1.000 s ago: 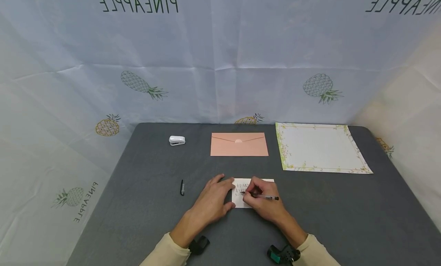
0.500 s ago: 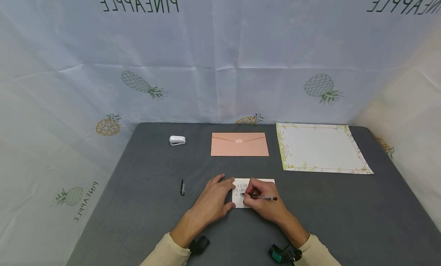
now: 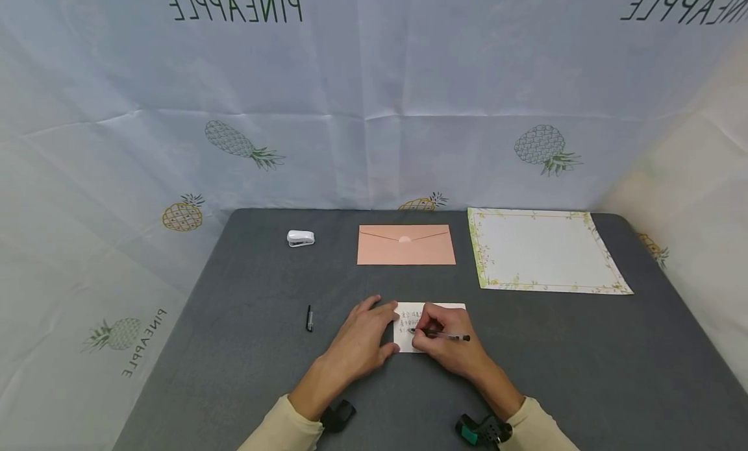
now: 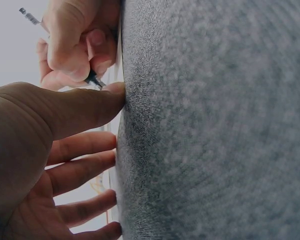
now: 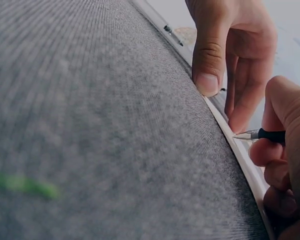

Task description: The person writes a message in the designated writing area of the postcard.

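A small white paper [image 3: 403, 341] with several lines of handwriting lies on the grey table, partly covered by both hands. My left hand [image 3: 363, 337] rests at its left edge, thumb and fingertips touching down, the fingers spread and nearly straight. In my right hand [image 3: 450, 341] a black-gripped pen [image 3: 456, 337] is pinched between thumb and fingers. The pen's tip points left onto the writing; in the right wrist view its metal tip [image 5: 244, 135] is at the paper's surface. The right hand's lower fingers are curled beneath the pen.
A pen cap [image 3: 310, 318] lies left of the left hand. Farther back are a white stapler [image 3: 300, 238], a salmon-pink envelope [image 3: 406, 245] and, at the right, a large sheet with a floral border [image 3: 543, 250]. A pineapple-print curtain [image 3: 374, 81] hangs behind the table.
The pen in my right hand has shifted slightly, its tip a little lower and farther right on the paper. My left hand has kept its place.
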The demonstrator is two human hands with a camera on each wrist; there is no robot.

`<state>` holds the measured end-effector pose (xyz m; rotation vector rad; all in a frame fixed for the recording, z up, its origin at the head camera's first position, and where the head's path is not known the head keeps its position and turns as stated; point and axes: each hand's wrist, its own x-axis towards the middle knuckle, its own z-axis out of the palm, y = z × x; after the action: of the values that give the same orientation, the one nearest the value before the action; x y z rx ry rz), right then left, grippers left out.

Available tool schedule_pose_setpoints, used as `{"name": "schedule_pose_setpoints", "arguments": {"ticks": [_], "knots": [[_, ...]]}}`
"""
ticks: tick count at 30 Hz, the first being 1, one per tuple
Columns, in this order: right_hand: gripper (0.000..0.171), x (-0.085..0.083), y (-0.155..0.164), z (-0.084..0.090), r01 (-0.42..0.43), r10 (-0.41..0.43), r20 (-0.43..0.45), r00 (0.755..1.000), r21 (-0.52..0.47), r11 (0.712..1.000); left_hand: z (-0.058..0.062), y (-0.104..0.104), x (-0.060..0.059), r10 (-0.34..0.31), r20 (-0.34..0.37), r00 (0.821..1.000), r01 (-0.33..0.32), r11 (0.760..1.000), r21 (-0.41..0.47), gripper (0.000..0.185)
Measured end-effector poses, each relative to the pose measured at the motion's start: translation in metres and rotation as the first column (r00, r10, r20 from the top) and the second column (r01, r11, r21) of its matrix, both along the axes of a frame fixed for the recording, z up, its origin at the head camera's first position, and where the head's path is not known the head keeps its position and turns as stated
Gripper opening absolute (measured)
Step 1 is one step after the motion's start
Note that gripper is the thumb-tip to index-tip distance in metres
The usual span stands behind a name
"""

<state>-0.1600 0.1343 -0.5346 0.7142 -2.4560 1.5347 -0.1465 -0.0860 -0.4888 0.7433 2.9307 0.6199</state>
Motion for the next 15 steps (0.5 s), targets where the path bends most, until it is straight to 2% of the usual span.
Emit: {"name": "schedule_pose_setpoints", "arguments": {"ticks": [15], "knots": [[0.038,0.0,0.0014,0.0,-0.039,0.039,-0.02,0.999,-0.011,0.999,-0.0009,0.0002,0.0007,0.001,-0.016,1.0,-0.001,1.0,0.011,0.05]]}}
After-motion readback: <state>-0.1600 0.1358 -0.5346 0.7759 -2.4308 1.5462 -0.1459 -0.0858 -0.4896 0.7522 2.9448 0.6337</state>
